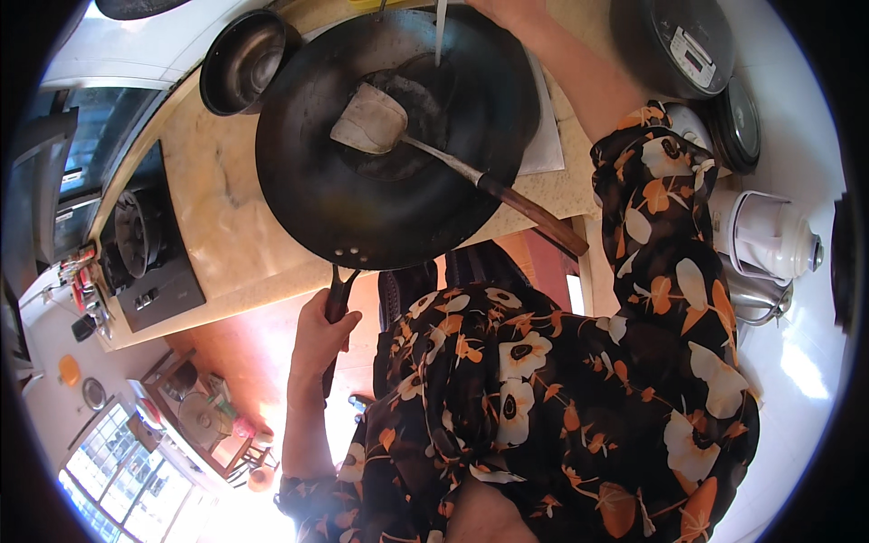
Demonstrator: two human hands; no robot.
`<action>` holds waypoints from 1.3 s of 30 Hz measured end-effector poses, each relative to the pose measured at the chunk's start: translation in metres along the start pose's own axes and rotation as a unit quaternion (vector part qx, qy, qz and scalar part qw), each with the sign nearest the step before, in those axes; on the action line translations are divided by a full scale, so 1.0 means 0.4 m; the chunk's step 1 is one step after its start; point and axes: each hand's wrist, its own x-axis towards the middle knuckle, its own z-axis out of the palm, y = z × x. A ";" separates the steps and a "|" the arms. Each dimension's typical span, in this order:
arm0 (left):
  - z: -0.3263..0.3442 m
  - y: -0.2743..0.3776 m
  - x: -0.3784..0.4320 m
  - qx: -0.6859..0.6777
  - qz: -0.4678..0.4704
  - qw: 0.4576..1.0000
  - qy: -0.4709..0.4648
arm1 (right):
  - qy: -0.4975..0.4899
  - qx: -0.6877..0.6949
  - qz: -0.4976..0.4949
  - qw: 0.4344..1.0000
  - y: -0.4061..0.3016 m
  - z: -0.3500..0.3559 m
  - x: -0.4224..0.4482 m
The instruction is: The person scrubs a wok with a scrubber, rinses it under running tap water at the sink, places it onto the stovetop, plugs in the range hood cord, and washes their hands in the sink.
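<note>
A large dark wok [305, 197] is tilted over the sink area at the counter's edge. My left hand [324, 332] is closed round its handle [337, 302]. A turner with a metal blade [372, 121] and a wooden grip lies in the wok, its grip reaching over the rim towards my right sleeve. A thin stream of water [440, 34] falls into the wok from above. My right hand [506, 8] is at the top edge of the view beyond the wok; its fingers are cut off, so what it touches is hidden.
A dark metal pot [251, 61] stands left of the wok on the stone counter [210, 197]. A gas hob [156, 271] is farther left. To the right are a rice cooker [679, 47], a round dark lid [740, 125], a white jug [767, 234] and a metal kettle [757, 295].
</note>
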 end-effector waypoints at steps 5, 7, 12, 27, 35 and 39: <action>0.000 -0.013 -0.001 0.012 -0.012 1.000 0.009 | 0.025 0.017 0.012 0.999 0.001 0.015 -0.002; 0.003 -0.014 0.004 0.007 -0.010 1.000 0.010 | 0.001 0.012 -0.001 1.000 0.015 0.020 0.007; 0.006 -0.006 0.001 0.009 -0.021 0.999 0.027 | 0.001 0.063 0.033 0.997 0.043 0.044 0.013; -0.066 -0.028 -0.167 0.017 -0.038 0.998 0.051 | -0.031 0.355 0.017 0.934 0.160 0.161 0.021; -0.138 -0.076 -0.317 -0.120 -0.061 0.991 0.021 | -0.052 0.505 0.078 0.858 0.534 0.218 0.028; -0.179 -0.139 -0.376 -0.128 -0.070 0.981 0.130 | -0.087 0.526 0.178 0.827 0.500 0.198 -0.016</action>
